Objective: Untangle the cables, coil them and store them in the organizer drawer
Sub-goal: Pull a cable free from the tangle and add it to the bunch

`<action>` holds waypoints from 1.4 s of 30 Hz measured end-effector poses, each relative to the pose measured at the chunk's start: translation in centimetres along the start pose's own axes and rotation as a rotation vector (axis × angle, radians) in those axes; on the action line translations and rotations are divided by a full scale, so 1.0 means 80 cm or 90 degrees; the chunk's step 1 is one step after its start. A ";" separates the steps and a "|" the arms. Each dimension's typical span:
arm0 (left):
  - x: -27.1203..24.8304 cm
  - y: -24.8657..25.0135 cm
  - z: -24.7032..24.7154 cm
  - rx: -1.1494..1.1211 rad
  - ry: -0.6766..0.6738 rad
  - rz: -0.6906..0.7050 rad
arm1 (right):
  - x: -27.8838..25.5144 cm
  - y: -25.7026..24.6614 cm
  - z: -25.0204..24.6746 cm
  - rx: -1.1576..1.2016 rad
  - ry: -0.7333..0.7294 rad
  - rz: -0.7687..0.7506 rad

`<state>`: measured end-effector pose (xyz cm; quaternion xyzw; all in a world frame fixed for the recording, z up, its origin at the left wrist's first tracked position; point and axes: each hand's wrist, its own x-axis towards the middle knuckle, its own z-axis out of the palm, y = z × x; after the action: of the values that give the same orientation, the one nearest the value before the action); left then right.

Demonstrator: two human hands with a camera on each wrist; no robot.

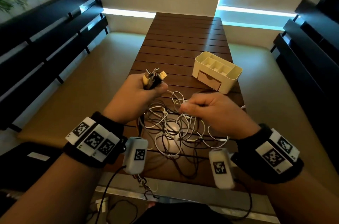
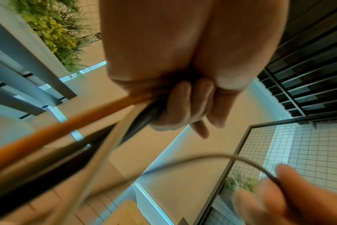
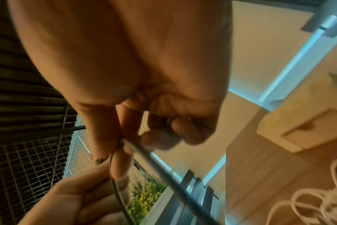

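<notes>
A tangle of white and dark cables [image 1: 176, 132] lies on the slatted wooden table [image 1: 183, 40] near its front edge. My left hand [image 1: 143, 91] is raised above it, gripping a bundle of cable ends [image 1: 154, 77] with USB plugs sticking up; in the left wrist view its fingers [image 2: 183, 105] curl round orange, beige and black cords [image 2: 106, 106]. My right hand [image 1: 201, 104] pinches a thin dark cable [image 3: 154, 161] between thumb and fingertips over the tangle. The cream organizer [image 1: 216, 71] stands at the right, its small drawer [image 1: 209, 80] closed.
Dark slatted benches [image 1: 45, 44] run along both sides of the table. More cords hang off the table's front edge [image 1: 146, 185] toward the floor. Pale floor lies left and right of the table.
</notes>
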<state>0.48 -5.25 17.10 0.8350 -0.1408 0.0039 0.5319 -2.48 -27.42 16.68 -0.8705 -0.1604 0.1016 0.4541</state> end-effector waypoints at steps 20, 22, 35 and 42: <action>-0.031 0.042 0.050 -0.373 -0.058 -0.055 | -0.015 0.021 0.040 0.031 -0.140 0.096; -0.034 0.047 0.056 -0.391 -0.040 -0.055 | -0.012 0.023 0.058 0.084 -0.199 0.080; -0.050 0.006 0.036 -0.396 -0.039 -0.149 | 0.021 0.100 0.048 0.202 -0.161 0.121; -0.050 -0.008 0.026 -0.405 -0.025 -0.167 | 0.073 0.179 0.051 0.092 0.162 0.214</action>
<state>-3.53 -5.90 14.98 0.6380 -0.0364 -0.1245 0.7590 4.33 -29.82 2.41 -0.8559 0.0533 0.0767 0.5086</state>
